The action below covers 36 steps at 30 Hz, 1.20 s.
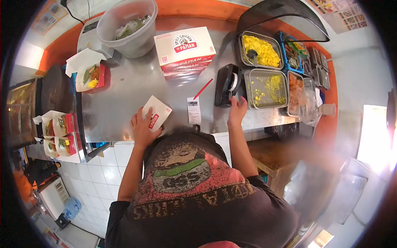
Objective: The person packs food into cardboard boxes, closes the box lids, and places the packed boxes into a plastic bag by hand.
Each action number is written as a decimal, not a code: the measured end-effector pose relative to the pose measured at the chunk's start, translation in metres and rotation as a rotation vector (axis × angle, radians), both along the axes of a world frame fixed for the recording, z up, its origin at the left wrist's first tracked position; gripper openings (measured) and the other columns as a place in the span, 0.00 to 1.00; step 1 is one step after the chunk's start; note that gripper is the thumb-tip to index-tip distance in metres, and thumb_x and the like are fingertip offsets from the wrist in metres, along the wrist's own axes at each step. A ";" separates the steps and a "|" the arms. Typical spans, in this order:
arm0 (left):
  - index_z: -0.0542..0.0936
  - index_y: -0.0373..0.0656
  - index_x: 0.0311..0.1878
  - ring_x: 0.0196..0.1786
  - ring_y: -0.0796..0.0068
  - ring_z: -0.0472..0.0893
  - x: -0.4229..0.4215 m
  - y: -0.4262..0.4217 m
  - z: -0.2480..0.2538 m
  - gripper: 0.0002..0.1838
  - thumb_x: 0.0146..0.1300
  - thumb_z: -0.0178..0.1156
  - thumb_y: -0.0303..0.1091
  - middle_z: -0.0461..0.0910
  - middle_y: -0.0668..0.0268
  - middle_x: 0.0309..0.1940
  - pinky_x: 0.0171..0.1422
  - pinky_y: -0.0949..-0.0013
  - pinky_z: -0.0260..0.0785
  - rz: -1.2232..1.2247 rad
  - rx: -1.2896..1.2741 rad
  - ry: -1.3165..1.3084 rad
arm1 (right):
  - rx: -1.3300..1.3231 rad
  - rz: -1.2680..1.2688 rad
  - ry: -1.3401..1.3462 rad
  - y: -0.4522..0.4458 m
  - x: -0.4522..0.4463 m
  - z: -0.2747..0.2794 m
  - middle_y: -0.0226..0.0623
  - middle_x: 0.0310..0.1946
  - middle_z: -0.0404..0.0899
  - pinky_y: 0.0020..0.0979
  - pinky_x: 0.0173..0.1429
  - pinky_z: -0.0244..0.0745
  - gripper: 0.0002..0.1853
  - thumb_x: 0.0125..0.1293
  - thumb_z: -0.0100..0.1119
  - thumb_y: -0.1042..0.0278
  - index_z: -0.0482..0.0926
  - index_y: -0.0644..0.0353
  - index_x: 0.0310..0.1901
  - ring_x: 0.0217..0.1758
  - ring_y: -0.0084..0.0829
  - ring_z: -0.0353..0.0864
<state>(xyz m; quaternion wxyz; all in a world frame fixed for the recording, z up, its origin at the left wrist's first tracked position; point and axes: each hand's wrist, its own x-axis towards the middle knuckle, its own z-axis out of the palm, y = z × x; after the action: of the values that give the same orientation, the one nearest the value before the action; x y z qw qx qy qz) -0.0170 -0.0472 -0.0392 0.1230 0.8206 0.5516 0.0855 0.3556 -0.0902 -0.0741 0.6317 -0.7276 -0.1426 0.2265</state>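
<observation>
Near the front edge of the table (115, 99), the left hand (143, 127) held the closed box (159, 110) with a part-curled grip; the right hand (237, 110) was at the tape dispenser (224, 89), its hold unclear. The box looked light, stiffish (crushable, probably), best held by its sides. Bare metal stretched leftward and toward the stacked boxes (186, 45) by the far edge.

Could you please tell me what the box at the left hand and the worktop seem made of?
Box: probably smooth, matte white paperboard, judging by crisp edges and printed logo. Worktop: likely metal, perhaps stainless steel, with a dull shine showing blurred reflections.
</observation>
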 end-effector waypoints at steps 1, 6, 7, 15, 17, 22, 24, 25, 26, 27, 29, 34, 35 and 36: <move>0.67 0.56 0.73 0.66 0.47 0.64 -0.001 -0.001 -0.001 0.52 0.39 0.74 0.51 0.61 0.53 0.69 0.69 0.46 0.55 -0.006 0.016 -0.013 | -0.002 -0.006 0.005 0.002 0.004 -0.003 0.38 0.35 0.82 0.27 0.50 0.69 0.24 0.67 0.64 0.70 0.66 0.66 0.61 0.40 0.26 0.77; 0.67 0.55 0.73 0.65 0.47 0.64 -0.001 0.001 0.000 0.52 0.40 0.74 0.50 0.61 0.52 0.69 0.69 0.46 0.55 -0.017 0.024 -0.006 | -0.092 0.056 0.411 0.009 0.023 0.012 0.32 0.34 0.82 0.25 0.38 0.67 0.22 0.66 0.65 0.71 0.68 0.62 0.58 0.35 0.20 0.77; 0.67 0.56 0.73 0.65 0.47 0.64 -0.002 0.001 -0.002 0.52 0.39 0.74 0.50 0.61 0.53 0.69 0.68 0.46 0.55 -0.017 0.029 -0.014 | -0.089 0.054 0.412 0.008 0.022 0.018 0.32 0.34 0.82 0.25 0.38 0.67 0.22 0.66 0.65 0.71 0.68 0.62 0.58 0.35 0.20 0.77; 0.67 0.57 0.73 0.65 0.46 0.63 0.001 0.000 -0.004 0.50 0.40 0.73 0.50 0.61 0.53 0.69 0.67 0.46 0.55 -0.006 0.021 -0.011 | -0.084 -0.051 0.386 -0.042 -0.027 0.013 0.28 0.33 0.80 0.21 0.33 0.65 0.13 0.66 0.65 0.73 0.77 0.63 0.49 0.33 0.19 0.77; 0.65 0.53 0.74 0.66 0.45 0.64 0.001 -0.001 -0.004 0.52 0.40 0.74 0.47 0.61 0.50 0.69 0.70 0.45 0.56 -0.007 0.026 -0.016 | -0.066 -0.044 0.353 -0.040 -0.022 -0.007 0.29 0.32 0.81 0.22 0.36 0.69 0.07 0.66 0.64 0.73 0.80 0.65 0.42 0.34 0.19 0.77; 0.65 0.52 0.74 0.67 0.44 0.64 -0.001 0.004 -0.004 0.51 0.42 0.74 0.47 0.62 0.47 0.68 0.70 0.45 0.56 -0.007 -0.004 -0.074 | -0.174 0.038 0.026 -0.031 -0.017 -0.014 0.32 0.25 0.82 0.24 0.33 0.71 0.06 0.65 0.65 0.72 0.82 0.66 0.35 0.27 0.21 0.77; 0.65 0.51 0.74 0.68 0.43 0.65 0.000 0.004 -0.003 0.51 0.42 0.74 0.47 0.63 0.46 0.68 0.70 0.45 0.56 0.011 -0.018 -0.091 | -0.226 0.027 -0.040 -0.030 -0.016 -0.021 0.33 0.24 0.82 0.26 0.32 0.72 0.07 0.64 0.66 0.71 0.82 0.67 0.34 0.26 0.22 0.77; 0.65 0.49 0.74 0.68 0.43 0.65 0.001 0.004 -0.004 0.51 0.43 0.74 0.47 0.64 0.45 0.68 0.70 0.45 0.56 0.038 -0.013 -0.144 | -0.281 0.022 -0.109 -0.029 -0.015 -0.026 0.34 0.23 0.82 0.27 0.32 0.72 0.07 0.63 0.66 0.70 0.83 0.67 0.34 0.25 0.22 0.78; 0.64 0.47 0.74 0.68 0.43 0.66 0.002 0.003 -0.004 0.51 0.44 0.74 0.48 0.64 0.45 0.67 0.71 0.45 0.56 0.068 -0.012 -0.197 | -0.284 0.027 -0.109 -0.030 -0.014 -0.030 0.34 0.23 0.82 0.27 0.32 0.72 0.07 0.63 0.66 0.70 0.83 0.67 0.34 0.25 0.22 0.78; 0.64 0.47 0.74 0.68 0.43 0.66 0.004 0.003 -0.001 0.51 0.44 0.74 0.48 0.64 0.45 0.67 0.71 0.45 0.56 0.075 -0.014 -0.197 | -0.349 0.029 -0.152 -0.030 -0.013 -0.032 0.34 0.23 0.82 0.27 0.33 0.73 0.08 0.62 0.67 0.70 0.83 0.67 0.34 0.26 0.22 0.78; 0.64 0.44 0.73 0.68 0.43 0.66 0.008 0.005 0.009 0.52 0.44 0.73 0.49 0.65 0.44 0.67 0.72 0.45 0.56 0.083 -0.009 -0.231 | -0.413 0.041 -0.199 -0.041 -0.004 -0.053 0.35 0.23 0.82 0.28 0.33 0.74 0.09 0.61 0.67 0.69 0.83 0.68 0.34 0.26 0.23 0.79; 0.63 0.45 0.74 0.66 0.44 0.66 0.017 0.012 0.033 0.53 0.42 0.73 0.49 0.64 0.46 0.67 0.69 0.45 0.57 0.186 0.002 -0.232 | -0.169 0.418 0.120 -0.034 -0.039 0.001 0.29 0.30 0.82 0.23 0.41 0.72 0.07 0.61 0.64 0.76 0.83 0.68 0.41 0.34 0.21 0.79; 0.62 0.45 0.74 0.66 0.44 0.66 0.019 0.011 0.039 0.54 0.42 0.73 0.49 0.64 0.46 0.66 0.69 0.46 0.57 0.199 0.001 -0.215 | -0.145 0.563 0.117 -0.023 -0.056 0.027 0.28 0.31 0.82 0.23 0.42 0.72 0.08 0.62 0.64 0.76 0.83 0.68 0.42 0.34 0.20 0.78; 0.61 0.44 0.75 0.66 0.44 0.66 0.020 0.012 0.044 0.54 0.42 0.73 0.49 0.65 0.47 0.66 0.68 0.45 0.58 0.197 0.008 -0.219 | -0.114 0.701 0.111 -0.008 -0.072 0.050 0.27 0.31 0.81 0.22 0.43 0.72 0.08 0.62 0.64 0.76 0.83 0.67 0.43 0.35 0.19 0.77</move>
<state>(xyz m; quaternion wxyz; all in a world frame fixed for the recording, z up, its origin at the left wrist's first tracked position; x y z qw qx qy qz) 0.0030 -0.0354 0.0043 0.1699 0.7487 0.6124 0.1884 0.2834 -0.0980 -0.0244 0.4809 -0.6551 -0.3360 0.4761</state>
